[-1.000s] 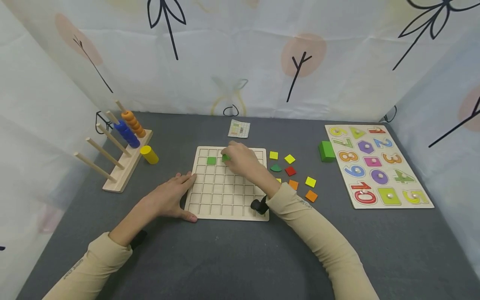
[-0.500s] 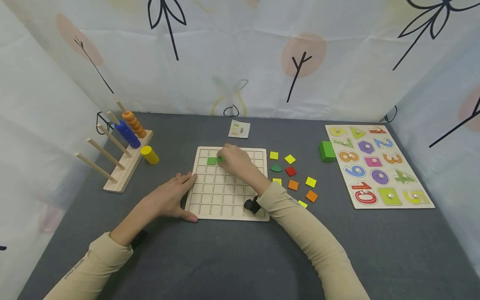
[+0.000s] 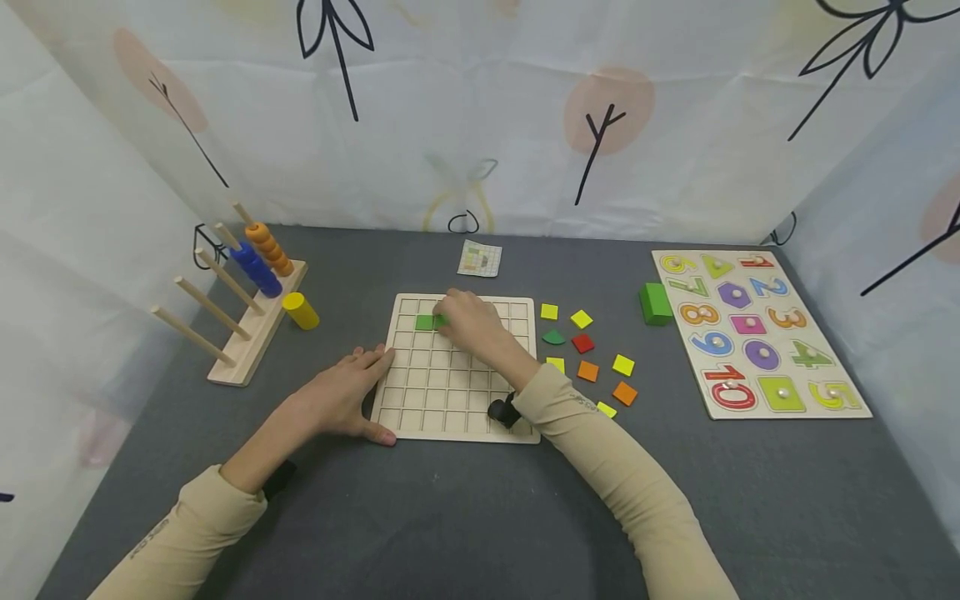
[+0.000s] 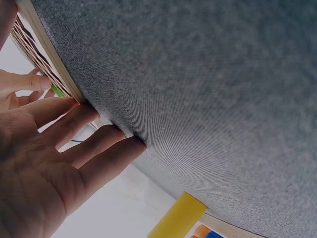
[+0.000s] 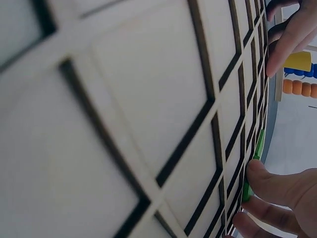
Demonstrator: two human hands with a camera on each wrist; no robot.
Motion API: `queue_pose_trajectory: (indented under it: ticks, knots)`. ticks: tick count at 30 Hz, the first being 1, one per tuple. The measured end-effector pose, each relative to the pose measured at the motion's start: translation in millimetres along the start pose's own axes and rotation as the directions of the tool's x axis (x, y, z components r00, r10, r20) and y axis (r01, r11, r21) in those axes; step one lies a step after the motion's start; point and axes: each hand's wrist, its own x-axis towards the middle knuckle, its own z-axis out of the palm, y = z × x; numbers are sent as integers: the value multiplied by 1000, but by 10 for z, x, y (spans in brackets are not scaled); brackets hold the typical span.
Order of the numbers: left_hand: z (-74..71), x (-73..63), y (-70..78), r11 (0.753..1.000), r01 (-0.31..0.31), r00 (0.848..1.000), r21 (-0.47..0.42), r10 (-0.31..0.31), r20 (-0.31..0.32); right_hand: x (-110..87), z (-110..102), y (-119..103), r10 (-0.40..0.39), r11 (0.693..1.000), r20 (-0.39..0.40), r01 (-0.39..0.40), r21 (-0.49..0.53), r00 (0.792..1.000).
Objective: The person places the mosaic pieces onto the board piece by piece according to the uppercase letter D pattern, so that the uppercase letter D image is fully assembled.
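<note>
A pale wooden grid board (image 3: 420,421) lies in the middle of the table in the head view. My left hand (image 3: 341,396) rests at its left side, fingers extended along the edge and thumb by the near corner. My right hand (image 3: 476,325) is over the upper part of the board, pinching a green tile (image 3: 439,320) between thumb and fingers. The right wrist view shows this green tile (image 5: 246,191) low against the grid; whether it is fully seated I cannot tell. Directly left of it, another green square tile (image 3: 424,322) sits in a cell.
Loose tiles, such as a red one (image 3: 582,343) and an orange one (image 3: 624,393), lie right of the board. A pattern card (image 3: 480,258) is behind it. At left stand a peg rack (image 3: 255,333) and yellow cylinder (image 3: 301,311); at right, a green block (image 3: 656,304) and number puzzle (image 3: 761,333).
My right hand has shifted slightly left, bringing the green tile right up beside the other green one. Over the last half second it has barely moved. My left hand has stayed in place.
</note>
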Motion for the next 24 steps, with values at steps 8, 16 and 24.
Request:
queue_pose_trajectory:
  ticks: [8, 16, 24]
  knots:
    - [-9, -3, 11, 1000, -2, 1000, -3, 2, 1, 2, 5, 17, 20, 1000, 16, -20, 10, 1000]
    - [-18, -6, 23, 1000, 3, 1000, -3, -3, 2, 6, 12, 10, 48, 999, 13, -48, 2, 999]
    - [-14, -4, 17, 1000, 4, 1000, -6, -4, 2, -12, 5, -14, 29, 1000, 6, -29, 2, 1000]
